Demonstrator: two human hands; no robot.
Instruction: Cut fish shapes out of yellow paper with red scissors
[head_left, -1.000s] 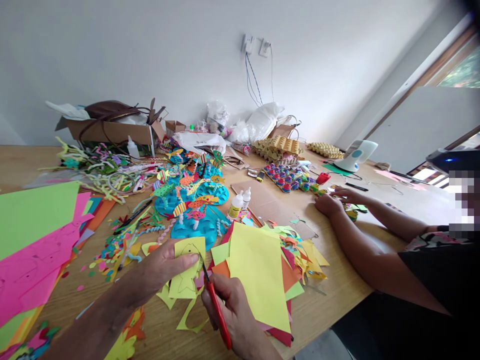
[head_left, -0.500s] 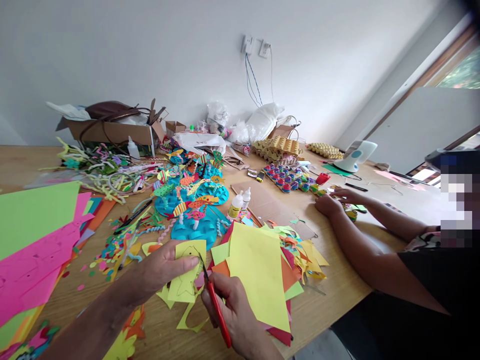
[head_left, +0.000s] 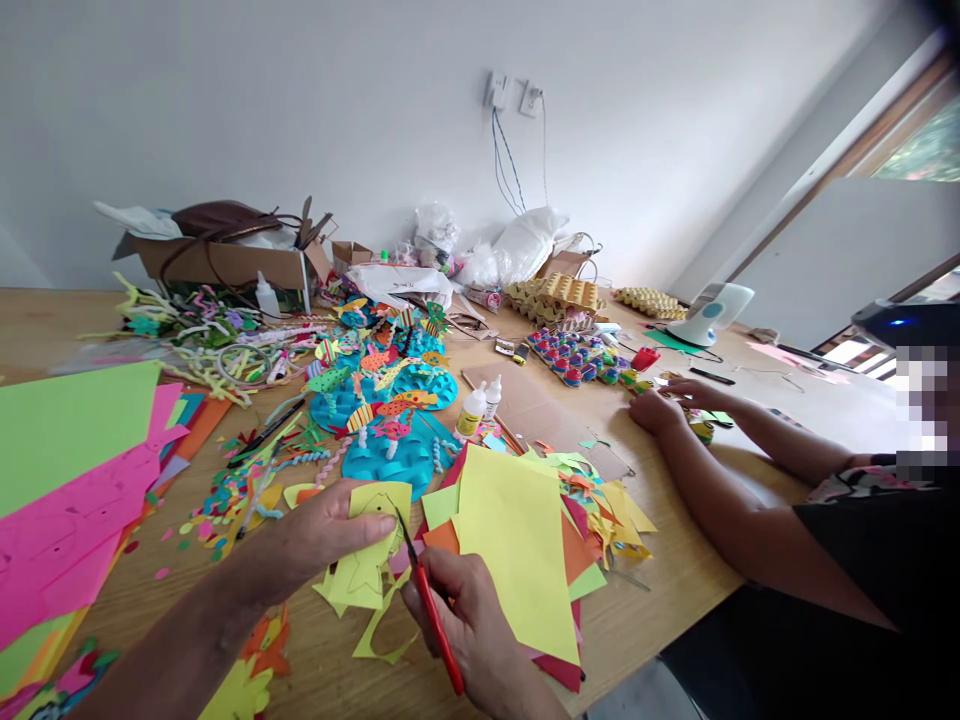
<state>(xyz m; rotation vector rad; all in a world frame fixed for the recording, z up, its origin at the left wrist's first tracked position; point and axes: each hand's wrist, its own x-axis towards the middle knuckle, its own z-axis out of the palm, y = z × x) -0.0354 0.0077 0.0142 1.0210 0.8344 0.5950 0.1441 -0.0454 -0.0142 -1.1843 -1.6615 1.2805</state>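
Sheets of green and pink paper (head_left: pixel 67 470) cover the desk's (head_left: pixel 675 590) left edge. Near the front edge, the left hand (head_left: pixel 322 535) pinches a yellow paper shape (head_left: pixel 371 545) between thumb and fingers, holding it just above the desk. Touching that shape from the right, red-handled scissors (head_left: pixel 427 600) sit clamped in the right hand (head_left: pixel 469 625), blades at the paper's edge. Just beside lies a yellow sheet (head_left: pixel 517 550) on a coloured pile. Toward the right edge, another person's hands (head_left: pixel 667 405) rest among small pieces.

Wooden table (head_left: pixel 675 590) carries an open brown cardboard box (head_left: pixel 225 262), blue foam discs with paper fish (head_left: pixel 390 410), two white glue bottles (head_left: pixel 474 410), stacked cardboard egg trays (head_left: pixel 556 292).
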